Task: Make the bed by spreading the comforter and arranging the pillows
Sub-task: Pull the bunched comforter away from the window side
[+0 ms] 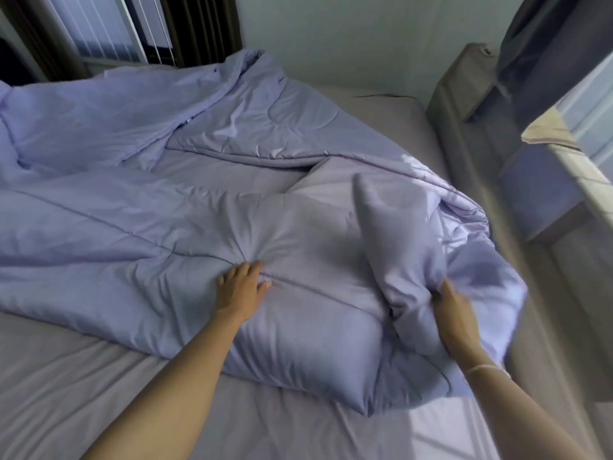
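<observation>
Lilac comforter (pixel 166 210) under left hand's (pixel 240 287) grip, right hand (pixel 454 310) likewise.

your lavender quilted comforter (pixel 159 207) lies rumpled and bunched across the bed, its right end folded up.

A home bedroom: a wide bed with a grey fitted sheet (pixel 83 376) stood below a dark-curtained window with vertical blinds (pixel 99 31).
</observation>
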Available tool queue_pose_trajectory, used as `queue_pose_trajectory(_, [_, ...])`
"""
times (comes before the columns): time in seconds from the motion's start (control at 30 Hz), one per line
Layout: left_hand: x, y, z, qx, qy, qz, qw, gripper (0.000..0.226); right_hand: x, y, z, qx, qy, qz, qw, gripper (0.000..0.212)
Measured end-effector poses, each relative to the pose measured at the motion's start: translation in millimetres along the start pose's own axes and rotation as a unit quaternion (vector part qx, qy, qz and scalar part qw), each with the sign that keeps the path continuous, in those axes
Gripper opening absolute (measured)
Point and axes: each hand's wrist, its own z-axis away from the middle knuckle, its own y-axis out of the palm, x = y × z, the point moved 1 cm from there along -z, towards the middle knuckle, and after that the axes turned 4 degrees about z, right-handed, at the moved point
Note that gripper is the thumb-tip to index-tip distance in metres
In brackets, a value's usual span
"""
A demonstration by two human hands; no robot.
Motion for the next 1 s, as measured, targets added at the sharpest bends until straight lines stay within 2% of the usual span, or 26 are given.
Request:
queue_pose_trajectory(0.1, [2.7, 2.8, 5.5, -0.035, -0.004, -0.038, 0.999, 0.033, -79.1, 5.2, 46.5, 0.068, 0.11, -0.004, 0.992, 0.044])
queue_pose_trajectory(0.17, [7.6, 1.1, 4.4, -0.011, -0.009, -0.077, 0.997, 0.025, -116.1, 1.5, 80.9, 0.082, 0.194, -0.044, 0.977, 0.043])
queue_pose_trajectory(0.23, [5.2, -4.5, -0.4, 0.014, -0.015, -0.117, 0.993, 0.022, -127.9, -7.0, 102.7, 0.09, 0.229, -0.081, 0.966, 0.032])
queue_pose_trajectory(0.37, [-27.4, -20.1, -12.6, -0.018, -0.001, -0.11, 0.994, 0.02, -116.9, -18.6, 112.2, 0.069, 0.208, -0.093, 0.971, 0.031])
queue_pose_trajectory(0.47, [-85.3, -20.2, -17.7, -0.052, 0.052, -0.053, 0.996, 0.027, -115.2, -26.1, 119.0, 0.063, 0.198, -0.091, 0.974, 0.054])
queue_pose_trajectory(0.57, [-150.7, -12.1, -16.5, -0.02, 0.136, -0.032, 0.99, 0.045, -103.4, -35.9, 123.9, 0.044, 0.218, -0.102, 0.97, 0.07])
queue_pose_trajectory(0.67, [-209.6, -3.3, -13.0, 0.008, 0.216, -0.012, 0.976, 0.07, -99.5, -33.6, 129.3, 0.037, 0.183, -0.034, 0.982, 0.056])
queue_pose_trajectory(0.73, [-241.8, 1.2, -13.7, 0.023, 0.246, -0.011, 0.969, 0.086, -107.1, -28.0, 130.3, 0.02, 0.138, 0.021, 0.99, 0.061])
queue_pose_trajectory(0.9, [-259.1, 20.2, -38.5, 0.102, 0.206, -0.069, 0.971, 0.108, -125.1, -23.0, 136.2, 0.028, 0.085, 0.063, 0.994, 0.076])
queue_pose_trajectory(1.0, [-247.1, 36.4, -45.5, 0.064, 0.214, -0.118, 0.968, 0.106, -139.4, -17.3, 132.2, 0.033, 0.067, 0.048, 0.996, 0.078])
